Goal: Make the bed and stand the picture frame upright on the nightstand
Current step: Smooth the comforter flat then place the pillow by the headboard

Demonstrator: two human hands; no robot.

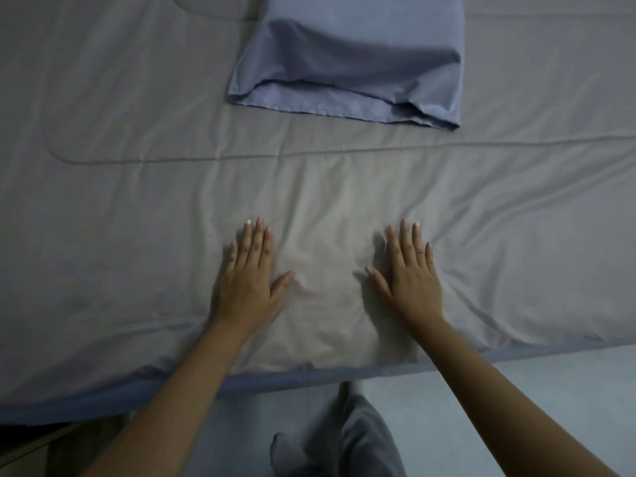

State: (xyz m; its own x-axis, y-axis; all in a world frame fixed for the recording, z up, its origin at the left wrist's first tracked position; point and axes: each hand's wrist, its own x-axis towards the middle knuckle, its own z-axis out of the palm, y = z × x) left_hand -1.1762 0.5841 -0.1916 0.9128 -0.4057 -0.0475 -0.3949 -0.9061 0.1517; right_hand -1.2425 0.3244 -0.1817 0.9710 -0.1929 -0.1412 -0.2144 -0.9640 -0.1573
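Left hand [249, 277] and right hand [411, 275] lie flat, fingers straight, pressing the grey cover [137, 218], gripping nothing.
Creases spread left and right between them; blue pillow [351, 60] lies far, slightly right; no frame or nightstand visible.

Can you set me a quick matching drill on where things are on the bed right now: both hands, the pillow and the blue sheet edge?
Things:
1. left hand
2. right hand
3. pillow
4. blue sheet edge

Places or states:
A. far side of the bed, open end facing the person
B. flat on the grey cover, to the right
C. showing under the cover's near edge
D. flat on the grey cover, to the left

Pairs: 1-D, 2-B, 3-A, 4-C
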